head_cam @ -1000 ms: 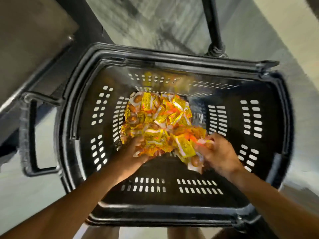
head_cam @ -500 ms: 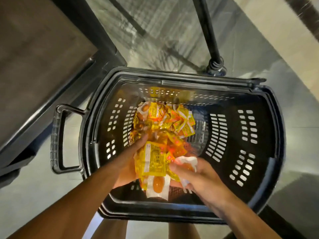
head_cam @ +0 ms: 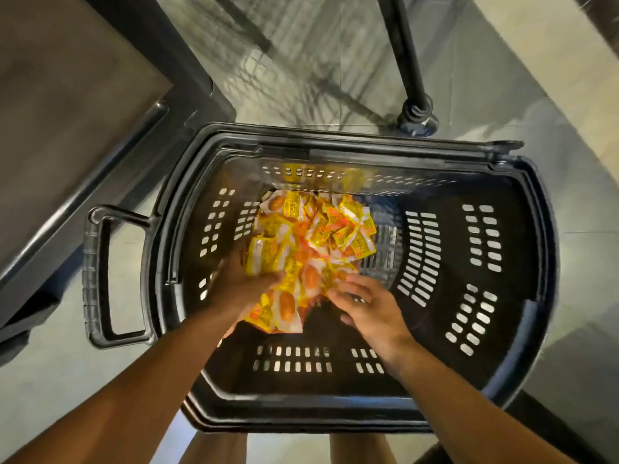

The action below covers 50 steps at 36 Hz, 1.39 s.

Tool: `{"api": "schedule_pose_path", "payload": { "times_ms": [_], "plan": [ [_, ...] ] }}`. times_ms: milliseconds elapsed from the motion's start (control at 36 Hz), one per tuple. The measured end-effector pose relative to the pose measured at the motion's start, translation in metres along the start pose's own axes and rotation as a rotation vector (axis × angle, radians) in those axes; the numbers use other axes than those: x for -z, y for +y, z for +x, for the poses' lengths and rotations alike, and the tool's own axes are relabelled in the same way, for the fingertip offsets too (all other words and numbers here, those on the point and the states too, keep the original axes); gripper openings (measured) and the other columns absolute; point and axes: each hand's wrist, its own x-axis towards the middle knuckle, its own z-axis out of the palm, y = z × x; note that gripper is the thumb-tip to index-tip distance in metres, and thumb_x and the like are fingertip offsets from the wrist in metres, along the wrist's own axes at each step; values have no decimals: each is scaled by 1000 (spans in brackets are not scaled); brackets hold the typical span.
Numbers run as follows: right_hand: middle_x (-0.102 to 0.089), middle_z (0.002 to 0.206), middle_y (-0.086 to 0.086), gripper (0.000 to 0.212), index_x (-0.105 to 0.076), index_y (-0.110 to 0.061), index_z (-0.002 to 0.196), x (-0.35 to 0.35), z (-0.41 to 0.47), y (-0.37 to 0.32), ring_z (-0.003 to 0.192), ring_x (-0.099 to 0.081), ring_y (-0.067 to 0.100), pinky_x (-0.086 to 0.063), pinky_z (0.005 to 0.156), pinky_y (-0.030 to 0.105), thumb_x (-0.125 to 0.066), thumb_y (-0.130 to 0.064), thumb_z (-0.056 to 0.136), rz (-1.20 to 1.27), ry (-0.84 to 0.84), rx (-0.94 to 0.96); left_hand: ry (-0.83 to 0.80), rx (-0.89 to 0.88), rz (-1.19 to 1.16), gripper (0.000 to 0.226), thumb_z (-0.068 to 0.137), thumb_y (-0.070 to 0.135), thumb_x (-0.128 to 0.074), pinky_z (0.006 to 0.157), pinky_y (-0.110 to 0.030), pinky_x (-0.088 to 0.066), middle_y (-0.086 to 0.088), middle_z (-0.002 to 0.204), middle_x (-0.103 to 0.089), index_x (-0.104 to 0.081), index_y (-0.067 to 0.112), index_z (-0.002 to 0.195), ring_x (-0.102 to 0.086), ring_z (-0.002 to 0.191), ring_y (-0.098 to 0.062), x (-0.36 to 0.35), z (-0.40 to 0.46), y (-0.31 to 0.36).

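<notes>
Dark counter (head_cam: 67, 112): upper left, standing just beside the basket's left wall.

Loop handle (head_cam: 100, 276): black, ribbed, projecting from the left side of the basket.

Black plastic basket (head_cam: 335, 420): slotted walls and floor, set on a pale tiled floor (head_cam: 50, 380).

Left hand (head_cam: 241, 283): inside the basket near its left wall, fingers curled round a bunch of packets at the near edge of the heap; several hang below the palm.

Yellow-and-orange snack packets (head_cam: 315, 232): one loose heap on the basket floor, left of centre, reaching to the far wall.

Right hand (head_cam: 368, 306): inside the basket at centre, fingers spread and extended, tips touching the heap's near right edge, gripping nothing.

Black pole (head_cam: 407, 61): its foot stands beyond the far rim.
</notes>
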Motion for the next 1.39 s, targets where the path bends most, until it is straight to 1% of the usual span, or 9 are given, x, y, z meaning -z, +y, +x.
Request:
{"api": "schedule_pose_path", "payload": {
  "times_ms": [111, 194, 444, 778, 889, 1000, 1194, 1278, 1389],
  "plan": [
    [-64, 132, 12, 47, -55, -8, 127, 2, 44, 13, 123, -61, 28, -47, 110, 48, -78, -6, 86, -90, 40, -22, 148, -118, 175, 78, 80, 16, -82, 98, -35, -46, 1, 134, -58, -42, 31, 146, -56, 123, -26, 9, 18, -10],
    [-64, 133, 9, 55, -55, -10, 132, -5, 76, 26, 124, -60, 26, -48, 108, 44, -82, -17, 84, -255, 28, -45, 170, -155, 306, 74, 84, 24, -79, 103, -46, -48, 0, 136, -60, -41, 36, 146, -56, 123, -27, 10, 29, -18],
    [-43, 154, 12, 120, -16, -10, 156, -54, 142, 60, 143, -42, 34, -36, 119, 49, -92, -42, 69, -228, 63, -183, 180, -217, 380, 65, 87, 16, -75, 94, -33, -45, 6, 135, -58, -45, 36, 141, -54, 124, -18, -11, 66, -46],
    [-64, 91, -6, 39, -58, -17, 109, -22, 138, 60, 80, -62, 11, -53, 76, 22, -84, -25, 81, -337, 220, -109, 100, -121, 310, 70, 85, 12, -77, 104, -51, -48, -1, 135, -59, -45, 34, 143, -55, 125, -24, -5, 68, -37],
    [-72, 111, 8, 41, -64, -14, 115, -4, 110, 42, 102, -70, 27, -59, 92, 43, -83, -8, 79, -155, 152, -192, 85, -30, 212, 66, 85, 11, -76, 100, -48, -50, 3, 131, -59, -48, 42, 136, -57, 121, -25, -2, 50, -25],
    [-72, 104, 5, 54, -59, -15, 121, 10, 72, 22, 90, -73, 22, -64, 66, 29, -77, 11, 78, 131, 81, -259, 62, 63, 113, 67, 84, 15, -78, 100, -54, -51, -3, 131, -63, -48, 33, 141, -61, 118, -29, 5, 27, -9],
    [-74, 120, 8, 66, -57, -13, 140, 18, 11, 8, 110, -70, 25, -56, 100, 38, -70, 14, 81, 224, -33, -309, 48, 92, 57, 70, 84, 16, -80, 98, -56, -52, -4, 131, -63, -46, 35, 142, -62, 117, -31, 22, -17, 20],
    [-77, 111, 7, 54, -67, -16, 128, 15, -6, 8, 103, -72, 22, -57, 76, 28, -66, 11, 82, 191, -3, -283, 46, 62, 98, 71, 83, 20, -81, 97, -55, -51, -3, 133, -59, -45, 39, 141, -60, 118, -31, 28, -30, 27],
    [-77, 101, 8, 14, -73, -17, 104, 16, -8, 12, 95, -72, 22, -58, 78, 32, -73, -13, 92, 236, 157, -246, 43, 16, 153, 75, 83, 20, -81, 100, -54, -50, 1, 133, -58, -42, 41, 143, -58, 119, -27, 30, -34, 27]
  ]
}}
